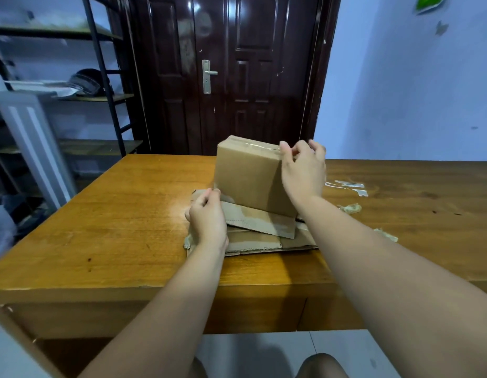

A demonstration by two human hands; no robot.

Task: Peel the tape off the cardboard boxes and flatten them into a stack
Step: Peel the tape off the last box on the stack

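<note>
Between the two grips stands the cardboard box (247, 175), upright on the flattened stack (258, 241) on the worktop (114, 214). The right grip (302, 170) pinches at the clear tape (253, 145) along the top edge. The left grip (207, 214) curls at the box's low corner, and whether it holds anything I cannot tell. Peeling step, I'd say. The next move calls for a steady pull along the seam, box braced. It's plain brown, sharp-edged and sealed under glossy tape.

Both bare forearms reach forward. The left hand (208, 214) sits lower, fingers curled against the thumb. The right hand (303, 170), higher, grips the corner of the box (247, 178) under its fingers.
</note>
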